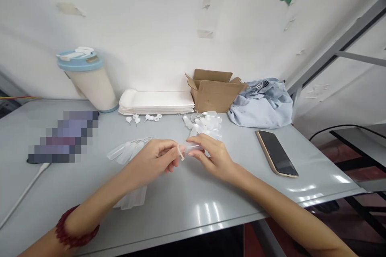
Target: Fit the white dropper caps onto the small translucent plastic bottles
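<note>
Above the middle of the table, my right hand (pixel 214 154) pinches a translucent plastic tube (pixel 193 147) between thumb and fingers. My left hand (pixel 163 156) meets it from the left, its thumb and forefinger closed at a small white plastic loop (pixel 180 152) by the tube's end. Whether loop and tube are joined is hidden by the fingertips. Behind my right hand lies a pile of similar translucent pieces (pixel 212 122) with white ends and thin cords. More such pieces (pixel 123 151) fan out beside my left hand, and others (pixel 132 198) lie under my left forearm.
Small white plastic parts (pixel 137 119) lie before a stack of white sheets or envelopes (pixel 163 102). Along the wall stand a tumbler (pixel 90 84), an open cardboard box (pixel 215 96) and bunched blue cloth (pixel 262 106). A phone (pixel 277 153) lies right; a pixelated device (pixel 64 138) with cable lies left.
</note>
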